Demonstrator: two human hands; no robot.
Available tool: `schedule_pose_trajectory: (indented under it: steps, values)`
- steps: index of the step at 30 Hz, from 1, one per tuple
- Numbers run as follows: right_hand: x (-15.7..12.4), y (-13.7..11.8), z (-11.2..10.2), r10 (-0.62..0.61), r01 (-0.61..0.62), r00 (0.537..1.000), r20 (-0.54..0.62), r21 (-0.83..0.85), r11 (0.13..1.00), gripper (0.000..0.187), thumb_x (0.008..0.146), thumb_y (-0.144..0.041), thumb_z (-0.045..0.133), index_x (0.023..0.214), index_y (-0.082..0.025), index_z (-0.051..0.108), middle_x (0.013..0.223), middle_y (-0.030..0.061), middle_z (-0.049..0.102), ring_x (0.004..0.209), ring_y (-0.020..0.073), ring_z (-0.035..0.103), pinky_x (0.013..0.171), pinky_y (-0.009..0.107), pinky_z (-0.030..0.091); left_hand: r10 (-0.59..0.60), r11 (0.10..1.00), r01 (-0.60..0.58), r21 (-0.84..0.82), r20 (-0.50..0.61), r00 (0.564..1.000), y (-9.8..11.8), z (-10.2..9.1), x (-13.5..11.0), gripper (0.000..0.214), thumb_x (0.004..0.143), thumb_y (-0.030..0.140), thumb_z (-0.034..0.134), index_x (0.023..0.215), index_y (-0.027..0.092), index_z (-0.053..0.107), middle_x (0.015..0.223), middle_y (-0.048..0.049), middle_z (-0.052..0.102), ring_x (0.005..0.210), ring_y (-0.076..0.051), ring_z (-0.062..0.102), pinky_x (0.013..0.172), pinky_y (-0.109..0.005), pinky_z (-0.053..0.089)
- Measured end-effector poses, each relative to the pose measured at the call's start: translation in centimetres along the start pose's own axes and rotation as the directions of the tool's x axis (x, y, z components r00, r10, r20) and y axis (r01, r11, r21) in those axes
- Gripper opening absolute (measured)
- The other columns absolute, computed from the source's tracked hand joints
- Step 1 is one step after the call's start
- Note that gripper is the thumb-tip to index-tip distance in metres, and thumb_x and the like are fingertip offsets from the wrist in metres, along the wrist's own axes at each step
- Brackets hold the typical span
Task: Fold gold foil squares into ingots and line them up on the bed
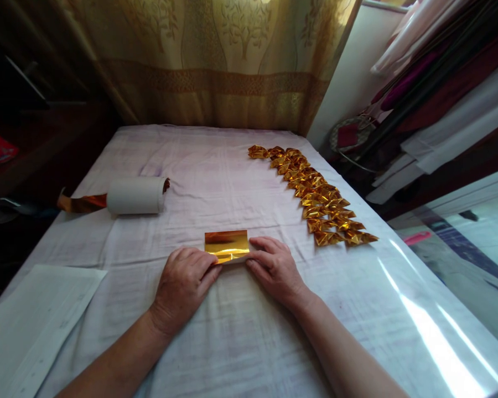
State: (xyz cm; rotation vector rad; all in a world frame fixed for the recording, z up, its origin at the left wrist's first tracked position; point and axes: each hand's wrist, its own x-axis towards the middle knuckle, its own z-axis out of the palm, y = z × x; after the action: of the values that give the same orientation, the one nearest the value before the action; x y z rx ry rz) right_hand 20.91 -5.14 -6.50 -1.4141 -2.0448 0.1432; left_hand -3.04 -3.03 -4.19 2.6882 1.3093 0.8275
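Observation:
Between my hands lies a small rectangle of shiny gold foil paper (226,242), with a fold along its near edge. My left hand (186,279) pinches the near left corner between thumb and fingers. At the near right corner my right hand (274,268) grips the edge the same way, its index finger stretched a little past it. To the right, several folded gold foil pieces (315,193) stand in slanting rows. The underside of the sheet is mostly hidden.
A white cloth (216,182) covers the bed-like surface. At the left lie a white roll (135,195) with a coppery foil strip (83,203) and a white paper sheet (37,315). A patterned curtain (232,72) hangs behind; clothes (460,121) hang at the right.

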Motion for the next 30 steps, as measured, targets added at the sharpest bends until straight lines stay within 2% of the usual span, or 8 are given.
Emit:
schedule_pose_trajectory:
  steps: [11,17,30]
  values:
    - [0.8,-1.5,0.4,0.149,-0.149,0.988,-0.034,0.002,0.989,0.009,0.087,-0.02,0.062,0.078,-0.022,0.065,0.11,0.0057,0.071,0.106,0.0231,0.062,0.09,0.04,0.042,-0.192,0.981,0.192,-0.006,0.032,0.981,-1.1,1.0,0.1,0.021,0.094,0.037,0.055,0.1,0.021,0.066,0.082,-0.0025,0.069,0.079,-0.022,0.062,0.077,-0.036,0.043]
    - [0.9,-2.0,0.8,0.202,-0.203,0.979,-0.024,-0.049,0.978,0.011,0.089,-0.022,0.058,0.078,-0.023,0.062,0.111,0.0063,0.07,0.107,0.0233,0.06,0.09,0.039,0.04,-0.186,0.982,0.185,0.032,0.044,0.981,-1.0,1.0,0.4,0.021,0.094,0.035,0.054,0.106,0.021,0.064,0.081,-0.0019,0.068,0.077,-0.021,0.062,0.076,-0.036,0.042]
    - [0.8,-2.4,1.0,0.217,-0.217,0.976,-0.017,-0.116,0.969,0.009,0.089,-0.022,0.057,0.08,-0.022,0.059,0.112,0.0072,0.068,0.108,0.0238,0.059,0.09,0.039,0.038,-0.223,0.974,0.217,0.067,0.103,0.969,-0.8,0.9,0.8,0.018,0.09,0.032,0.059,0.105,0.023,0.064,0.075,0.001,0.066,0.075,-0.021,0.061,0.074,-0.035,0.039]
